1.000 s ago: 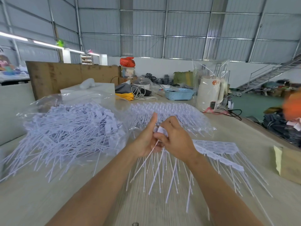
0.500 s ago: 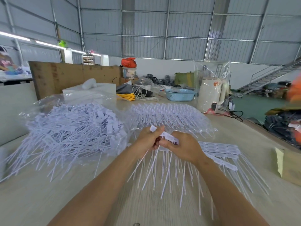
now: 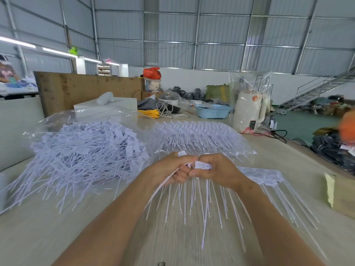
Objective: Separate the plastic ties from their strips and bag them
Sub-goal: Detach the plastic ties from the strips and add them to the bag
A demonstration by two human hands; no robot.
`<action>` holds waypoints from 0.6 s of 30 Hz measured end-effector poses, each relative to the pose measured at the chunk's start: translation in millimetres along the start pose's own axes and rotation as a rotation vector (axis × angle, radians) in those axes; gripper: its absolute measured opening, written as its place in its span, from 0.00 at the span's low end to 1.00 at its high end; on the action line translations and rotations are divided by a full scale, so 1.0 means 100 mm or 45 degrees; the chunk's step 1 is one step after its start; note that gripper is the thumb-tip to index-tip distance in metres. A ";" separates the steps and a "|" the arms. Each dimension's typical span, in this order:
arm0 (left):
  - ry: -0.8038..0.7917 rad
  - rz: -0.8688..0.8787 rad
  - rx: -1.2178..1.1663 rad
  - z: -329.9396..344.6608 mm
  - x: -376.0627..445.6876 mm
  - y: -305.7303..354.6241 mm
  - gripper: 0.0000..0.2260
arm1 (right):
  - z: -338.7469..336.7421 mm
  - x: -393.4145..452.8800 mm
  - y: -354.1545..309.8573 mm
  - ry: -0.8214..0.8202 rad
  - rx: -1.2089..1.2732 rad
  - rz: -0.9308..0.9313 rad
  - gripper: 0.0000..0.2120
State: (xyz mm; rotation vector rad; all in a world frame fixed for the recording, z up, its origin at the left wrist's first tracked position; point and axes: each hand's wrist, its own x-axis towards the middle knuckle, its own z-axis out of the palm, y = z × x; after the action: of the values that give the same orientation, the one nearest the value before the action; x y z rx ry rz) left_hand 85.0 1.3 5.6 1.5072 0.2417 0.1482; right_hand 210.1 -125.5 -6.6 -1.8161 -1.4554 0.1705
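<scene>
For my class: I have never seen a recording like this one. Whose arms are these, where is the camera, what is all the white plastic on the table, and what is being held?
There is no machine here. A person wears a camera on the head, so the single picture looks forward and down along their own two bare arms.

The left hand and right hand meet in the middle, both curled round a strip of ties, whose thin white tails hang toward the wooden table.

On the left lies a clear bag of loose ties, heaped and spilling out. Behind the hands sits a clear bag of strips in neat rows. More strips lie flat on the right.

Farther back stand a blue basket and a white appliance.
</scene>
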 end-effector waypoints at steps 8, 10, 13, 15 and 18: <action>0.070 0.205 -0.225 0.13 0.00 0.19 0.12 | 0.04 -0.04 0.16 0.320 -0.456 0.071 0.18; 0.148 0.249 -0.195 0.14 -0.02 0.26 0.12 | 0.12 -0.03 0.14 0.241 -0.573 0.039 0.18; 0.155 0.373 -0.348 0.09 -0.12 0.52 0.11 | 0.14 -0.02 0.15 0.207 -0.648 0.067 0.20; 0.199 0.432 -0.444 0.00 -0.21 0.76 0.10 | 0.14 -0.03 0.17 0.212 -0.625 0.089 0.20; 0.410 0.372 -0.257 -0.25 -0.35 1.04 0.06 | 0.17 -0.03 0.19 0.184 -0.558 0.138 0.20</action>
State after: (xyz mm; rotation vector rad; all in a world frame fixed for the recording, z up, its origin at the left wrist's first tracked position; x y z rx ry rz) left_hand 50.5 23.8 110.7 1.3058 0.2538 0.6343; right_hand 214.4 -120.8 -31.7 -2.2068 -1.3660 -0.2414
